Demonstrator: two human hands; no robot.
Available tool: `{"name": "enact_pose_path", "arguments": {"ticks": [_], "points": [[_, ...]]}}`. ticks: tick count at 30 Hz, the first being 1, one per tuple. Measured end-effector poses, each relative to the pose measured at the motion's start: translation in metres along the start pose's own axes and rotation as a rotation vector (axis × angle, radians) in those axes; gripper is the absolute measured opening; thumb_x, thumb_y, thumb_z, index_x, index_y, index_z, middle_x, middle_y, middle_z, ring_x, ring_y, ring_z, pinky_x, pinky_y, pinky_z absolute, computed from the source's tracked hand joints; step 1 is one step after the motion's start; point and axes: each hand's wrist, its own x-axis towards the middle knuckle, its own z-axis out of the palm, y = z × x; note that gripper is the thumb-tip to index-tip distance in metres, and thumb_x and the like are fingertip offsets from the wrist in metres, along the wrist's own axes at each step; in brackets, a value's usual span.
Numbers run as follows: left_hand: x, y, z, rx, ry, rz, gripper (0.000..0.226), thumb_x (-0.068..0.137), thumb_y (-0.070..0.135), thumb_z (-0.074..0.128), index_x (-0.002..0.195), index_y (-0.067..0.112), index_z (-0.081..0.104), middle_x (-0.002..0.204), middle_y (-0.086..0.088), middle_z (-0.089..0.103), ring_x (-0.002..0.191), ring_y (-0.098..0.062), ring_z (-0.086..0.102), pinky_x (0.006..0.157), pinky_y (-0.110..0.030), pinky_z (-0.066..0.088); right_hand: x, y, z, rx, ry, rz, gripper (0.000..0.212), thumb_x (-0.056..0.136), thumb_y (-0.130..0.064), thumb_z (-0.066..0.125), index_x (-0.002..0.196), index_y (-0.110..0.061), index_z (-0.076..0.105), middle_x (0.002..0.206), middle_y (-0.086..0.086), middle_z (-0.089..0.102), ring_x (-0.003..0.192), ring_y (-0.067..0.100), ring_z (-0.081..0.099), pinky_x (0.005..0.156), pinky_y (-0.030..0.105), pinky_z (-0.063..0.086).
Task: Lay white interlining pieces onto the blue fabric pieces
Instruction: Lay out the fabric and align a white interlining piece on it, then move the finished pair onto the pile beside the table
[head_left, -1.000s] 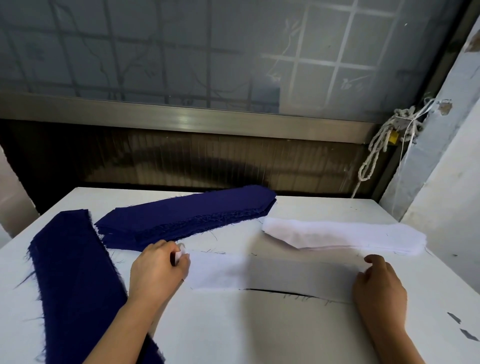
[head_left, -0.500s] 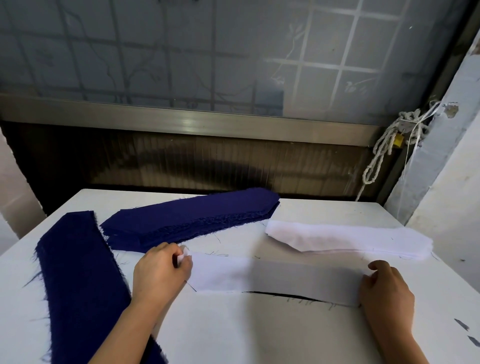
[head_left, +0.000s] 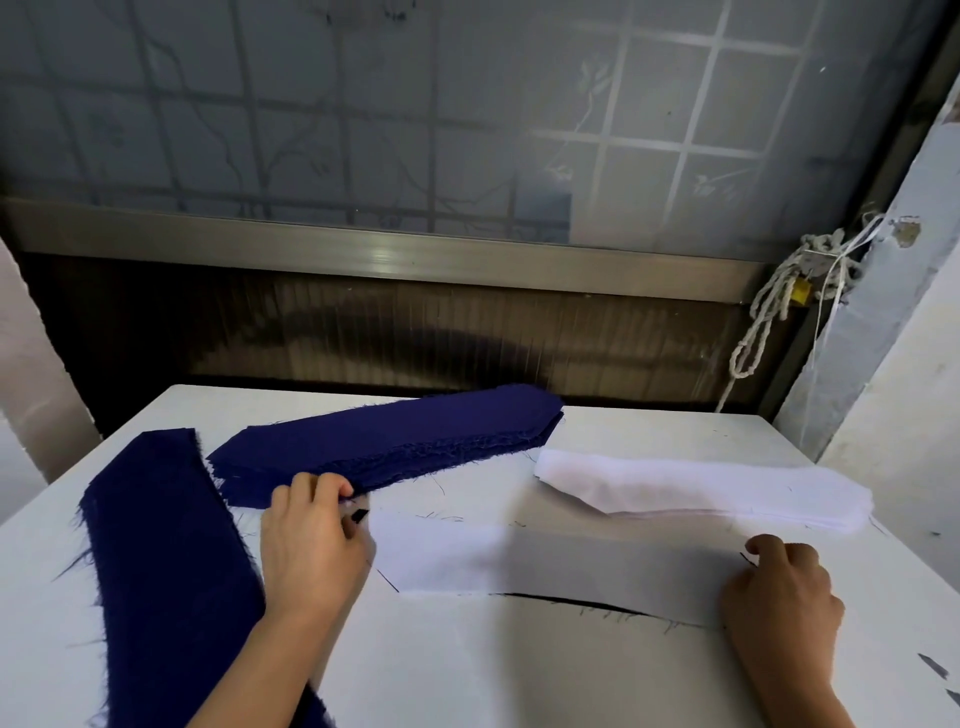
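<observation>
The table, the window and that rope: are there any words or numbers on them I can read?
None can be read.
White interlining piece, blue fabric stack, white stack and table: plain, no print.
Window glass: only a leafy pattern and grid lines, no letters.
Yellow thing on the rope: too small to tell whether it bears any writing.

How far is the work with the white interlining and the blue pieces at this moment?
Done: no finished pair is plainly visible. In hand: one white interlining piece lies over a blue piece, only dark slivers showing; the left hand pinches its left end, the right hand holds its right end. Left: a blue stack and a white stack wait behind.
</observation>
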Motion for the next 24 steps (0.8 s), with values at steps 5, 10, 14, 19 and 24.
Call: {"name": "enact_pose_path", "arguments": {"ticks": [5,10,14,19,24], "points": [[0.008,-0.004,-0.005,0.127,0.099,-0.089,0.047,0.078,0.018,0.078,0.12,0.003,0.062,0.124,-0.025,0.056,0.113,-0.045,0.048,0.089,-0.059,0.039,-0.002,-0.004,-0.003,-0.072,-0.003,0.003,0.024,0.081,-0.01,0.062,0.103,-0.004,0.064,0.106,0.023,0.055,0.101,0.042,0.05,0.086,0.048,0.036],[0.041,-0.025,-0.011,0.169,0.002,-0.249,0.055,0.098,0.045,0.049,0.138,0.007,0.053,0.144,-0.022,0.047,0.131,-0.044,0.038,0.105,-0.057,0.031,-0.002,-0.012,-0.006,-0.165,-0.091,-0.004,0.028,0.082,-0.021,0.06,0.107,-0.008,0.063,0.109,0.017,0.055,0.104,0.038,0.051,0.087,0.043,0.038],[0.067,-0.047,-0.009,0.046,-0.099,-0.396,0.05,0.099,0.049,0.048,0.136,0.015,0.058,0.141,-0.016,0.046,0.124,-0.045,0.041,0.098,-0.054,0.038,-0.003,-0.016,-0.008,-0.195,-0.107,-0.003,0.022,0.083,-0.023,0.058,0.097,-0.007,0.062,0.104,0.016,0.055,0.103,0.036,0.051,0.085,0.041,0.04],[0.082,-0.048,-0.009,0.13,-0.042,-0.396,0.022,0.092,0.032,0.068,0.108,0.018,0.076,0.122,-0.018,0.057,0.112,-0.043,0.046,0.09,-0.05,0.039,-0.002,-0.017,-0.007,-0.213,-0.103,-0.012,0.021,0.083,-0.024,0.057,0.094,-0.007,0.062,0.102,0.015,0.055,0.101,0.036,0.05,0.084,0.041,0.041],[0.086,-0.049,-0.006,0.23,-0.02,-0.271,0.012,0.087,0.023,0.071,0.091,0.016,0.079,0.121,-0.015,0.061,0.116,-0.039,0.042,0.094,-0.049,0.034,-0.002,-0.016,-0.006,-0.22,-0.106,-0.021,0.021,0.083,-0.025,0.057,0.094,-0.007,0.062,0.101,0.014,0.055,0.1,0.035,0.05,0.083,0.04,0.041]]}}
